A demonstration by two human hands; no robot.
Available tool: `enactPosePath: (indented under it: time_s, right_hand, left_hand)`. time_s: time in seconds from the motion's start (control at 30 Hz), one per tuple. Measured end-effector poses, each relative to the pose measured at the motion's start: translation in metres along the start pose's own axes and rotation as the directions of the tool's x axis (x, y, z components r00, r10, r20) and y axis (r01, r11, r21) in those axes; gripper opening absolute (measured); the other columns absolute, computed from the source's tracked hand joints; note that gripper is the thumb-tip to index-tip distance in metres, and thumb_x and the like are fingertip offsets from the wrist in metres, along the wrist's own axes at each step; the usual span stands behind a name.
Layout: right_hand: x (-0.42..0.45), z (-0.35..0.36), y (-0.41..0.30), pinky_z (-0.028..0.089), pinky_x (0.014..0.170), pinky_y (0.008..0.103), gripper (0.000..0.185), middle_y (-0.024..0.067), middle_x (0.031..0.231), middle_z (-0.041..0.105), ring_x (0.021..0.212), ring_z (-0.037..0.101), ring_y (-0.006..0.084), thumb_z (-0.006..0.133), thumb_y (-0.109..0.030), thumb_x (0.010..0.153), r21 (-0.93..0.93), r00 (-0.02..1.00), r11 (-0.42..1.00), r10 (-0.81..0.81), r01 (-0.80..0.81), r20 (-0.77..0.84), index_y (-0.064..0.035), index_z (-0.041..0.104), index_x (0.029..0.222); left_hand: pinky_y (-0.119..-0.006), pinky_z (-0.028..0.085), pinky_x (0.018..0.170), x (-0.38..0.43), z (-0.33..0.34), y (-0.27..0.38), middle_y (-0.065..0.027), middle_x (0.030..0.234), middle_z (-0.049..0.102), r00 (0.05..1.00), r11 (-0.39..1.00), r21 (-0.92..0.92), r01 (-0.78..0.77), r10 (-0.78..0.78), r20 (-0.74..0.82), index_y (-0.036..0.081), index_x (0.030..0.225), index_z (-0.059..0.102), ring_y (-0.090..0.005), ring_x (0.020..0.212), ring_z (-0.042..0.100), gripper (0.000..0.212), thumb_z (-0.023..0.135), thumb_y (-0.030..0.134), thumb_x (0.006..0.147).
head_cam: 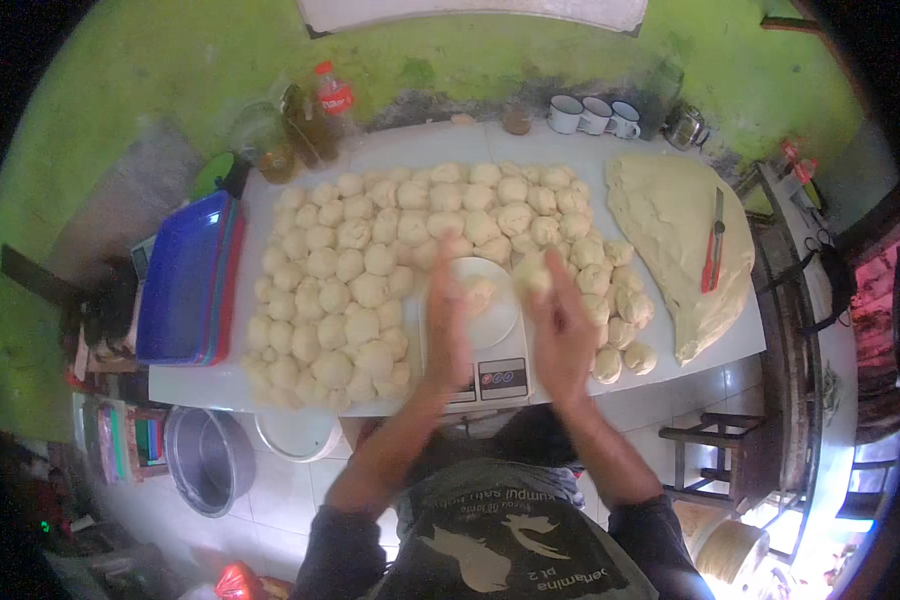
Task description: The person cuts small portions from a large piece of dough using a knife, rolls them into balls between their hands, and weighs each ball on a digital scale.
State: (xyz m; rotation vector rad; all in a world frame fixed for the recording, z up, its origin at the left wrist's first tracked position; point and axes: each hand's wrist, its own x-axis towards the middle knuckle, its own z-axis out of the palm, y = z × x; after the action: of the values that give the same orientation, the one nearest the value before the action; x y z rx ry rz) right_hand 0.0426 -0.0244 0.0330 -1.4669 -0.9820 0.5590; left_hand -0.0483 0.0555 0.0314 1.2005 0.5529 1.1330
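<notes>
A white digital kitchen scale [523,330] stands at the table's front edge, with a round white plate [504,322] on top. On that plate lies a lump of dough [481,295]. My left hand [448,322], blurred and edge-on with fingers apart, hovers over the plate's left side and holds nothing. At the plate's right side, my right hand [566,337] has a small piece of dough [534,276] at its fingers, also blurred. Rows of dough balls [335,296] crowd around the scale's left, back and right. A large slab of dough [667,225] lies farther right, bearing a red-handled cutter knife [712,251].
Stacked blue and red trays [184,277] stand at the table's left edge. Bottles [334,97], enamel mugs [592,115] and a metal pot [686,126] line the green wall. Below are a grey tub [210,461], a white bucket [298,436] and a wooden stool [709,457].
</notes>
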Motion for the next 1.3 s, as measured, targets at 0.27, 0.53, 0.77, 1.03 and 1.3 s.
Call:
enactPosePath:
  time_s: [0.27,0.53,0.77,1.03,1.3]
  right_hand:
    - [-0.020,-0.063,-0.005,0.016,0.115,0.0382,0.073,0.0228,0.148,0.032,0.140,0.026,0.0341,0.020,-0.052,0.098,-0.028,0.956,0.991,0.132,-0.129,0.263,0.0052,0.039,0.139]
    - [-0.014,-0.032,-0.004,0.026,0.111,0.0455,0.065,0.0200,0.142,0.042,0.133,0.037,0.0345,0.049,-0.043,0.090,-0.237,0.812,0.779,-0.537,0.581,0.226,0.0011,0.042,0.137]
    - [-0.017,-0.040,-0.020,0.045,0.100,0.0425,0.044,0.0206,0.116,0.063,0.112,0.060,0.0323,0.070,0.004,0.075,-0.309,0.817,0.799,-0.353,0.517,0.455,-0.0020,0.062,0.117]
    - [-0.027,-0.100,-0.043,0.054,0.072,0.0306,0.013,0.0113,0.087,0.072,0.084,0.068,0.0193,0.066,0.008,0.076,-0.066,0.686,0.973,0.202,-0.220,0.699,0.0011,0.070,0.086]
    - [-0.050,-0.243,0.064,0.017,0.112,0.0586,0.044,0.0079,0.144,0.044,0.143,0.023,0.0284,0.038,-0.038,0.101,-0.968,0.967,0.163,-0.141,-0.189,-0.213,-0.0119,0.053,0.132]
  left_hand:
    - [-0.042,0.023,0.114,-0.035,0.031,-0.024,-0.0201,0.147,0.034,0.969,0.927,-0.329,0.178,-0.107,0.221,0.001,0.144,0.028,-0.0313,0.137,0.033,0.060,0.028,0.042,0.101]
    - [-0.031,0.034,0.104,-0.070,0.043,-0.031,-0.0104,0.132,0.049,0.884,0.882,0.466,-0.077,-0.156,0.440,-0.002,0.136,0.040,-0.0191,0.123,0.045,0.050,0.035,0.034,0.102]
    - [-0.031,0.048,0.086,-0.039,-0.001,0.005,-0.0118,0.116,0.058,0.862,0.877,-0.098,0.471,-0.433,0.265,0.000,0.130,0.048,-0.0176,0.102,0.057,0.051,0.062,0.028,0.090]
    - [-0.029,0.051,0.071,-0.042,-0.032,0.047,-0.0041,0.086,0.068,0.852,0.785,0.599,-0.159,-0.197,0.485,0.003,0.084,0.064,-0.0114,0.075,0.062,0.018,0.078,0.010,0.075]
    - [-0.051,0.048,0.093,-0.003,-0.082,0.038,-0.0188,0.127,0.047,0.963,0.957,-0.224,0.186,-0.223,-0.151,0.009,0.117,0.043,-0.0414,0.117,0.052,0.042,0.047,-0.008,0.079]
